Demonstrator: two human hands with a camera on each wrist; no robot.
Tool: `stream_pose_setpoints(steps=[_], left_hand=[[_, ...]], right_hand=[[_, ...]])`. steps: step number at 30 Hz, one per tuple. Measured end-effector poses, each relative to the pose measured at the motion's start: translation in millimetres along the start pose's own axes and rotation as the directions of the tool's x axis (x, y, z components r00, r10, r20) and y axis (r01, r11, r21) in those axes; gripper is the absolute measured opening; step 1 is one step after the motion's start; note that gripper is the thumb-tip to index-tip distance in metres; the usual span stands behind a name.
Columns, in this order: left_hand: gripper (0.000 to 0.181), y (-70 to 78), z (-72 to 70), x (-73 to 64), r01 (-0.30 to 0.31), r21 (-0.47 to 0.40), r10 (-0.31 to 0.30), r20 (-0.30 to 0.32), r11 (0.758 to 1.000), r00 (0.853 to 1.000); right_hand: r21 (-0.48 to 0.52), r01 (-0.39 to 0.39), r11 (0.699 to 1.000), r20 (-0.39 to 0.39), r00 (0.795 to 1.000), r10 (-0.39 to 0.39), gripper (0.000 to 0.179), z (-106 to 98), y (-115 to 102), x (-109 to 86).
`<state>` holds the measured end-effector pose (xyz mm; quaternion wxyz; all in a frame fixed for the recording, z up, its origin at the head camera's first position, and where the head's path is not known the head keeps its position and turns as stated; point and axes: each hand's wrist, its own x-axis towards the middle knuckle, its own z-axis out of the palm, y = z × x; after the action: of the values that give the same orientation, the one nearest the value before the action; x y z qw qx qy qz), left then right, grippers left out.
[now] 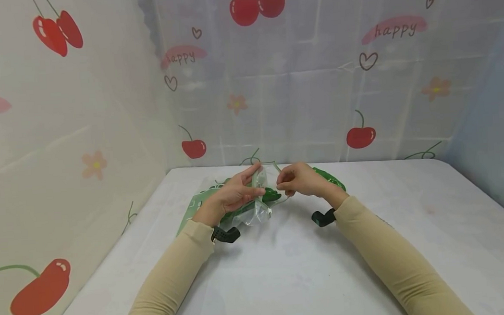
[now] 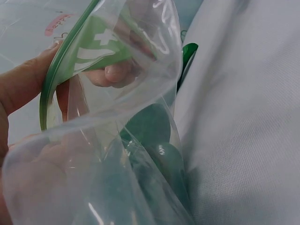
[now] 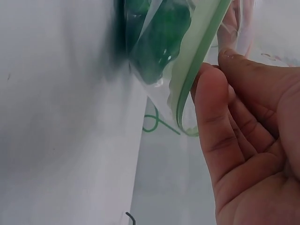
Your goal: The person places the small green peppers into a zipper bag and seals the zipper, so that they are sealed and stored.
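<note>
A clear zip bag with a pale green strip along its mouth is held up between both hands, above the table. Dark green glossy items, which look like green peppers, show through the plastic. My left hand grips the bag's mouth from the left, thumb and fingers on either side of it. On the opposite edge, my right hand pinches the rim with thumb and fingertips. In the right wrist view the green zip strip runs past the right fingertips. The bag's mouth looks parted in the left wrist view.
A green printed sheet or packet lies under and left of the left hand. Behind the right hand is another green item with pale markings, its kind unclear. The white table meets cherry-printed curtains at the back and left.
</note>
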<state>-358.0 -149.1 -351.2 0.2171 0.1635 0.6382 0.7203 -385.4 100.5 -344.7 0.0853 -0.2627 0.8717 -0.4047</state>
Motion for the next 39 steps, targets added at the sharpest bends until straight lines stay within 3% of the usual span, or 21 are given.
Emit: stream_pose_setpoints(steps=[7, 16, 25, 34, 39], left_hand=[[0.095, -0.5, -1.9, 1.3, 0.004, 0.007, -0.004, 0.004, 1.000, 1.000], [0.095, 1.0, -1.9, 1.4, -0.009, -0.020, 0.010, 0.013, 1.000, 1.000], [0.095, -0.8, -1.9, -0.2, -0.002, -0.026, 0.003, 0.027, 1.000, 1.000], [0.093, -1.7, -1.2, 0.4, -0.009, -0.018, 0.010, 0.013, 1.000, 1.000], [0.093, -3.3, -0.6, 1.2, -0.006, -0.022, 0.007, 0.021, 1.000, 1.000]], right_hand=[[-0.030, 0.008, 1.000, -0.033, 0.999, -0.009, 0.013, -7.6, 11.0, -4.6], [-0.057, -0.041, 0.997, -0.094, 0.995, 0.036, 0.019, -23.5, 22.0, -11.1], [-0.125, -0.078, 0.989, -0.162, 0.985, 0.058, 0.025, -38.8, 46.1, -16.9], [-0.170, -0.112, 0.979, -0.252, 0.965, 0.067, 0.040, -52.1, 61.1, -19.7], [-0.151, -0.164, 0.975, -0.274, 0.954, 0.118, 0.053, -56.2, 73.1, -24.0]])
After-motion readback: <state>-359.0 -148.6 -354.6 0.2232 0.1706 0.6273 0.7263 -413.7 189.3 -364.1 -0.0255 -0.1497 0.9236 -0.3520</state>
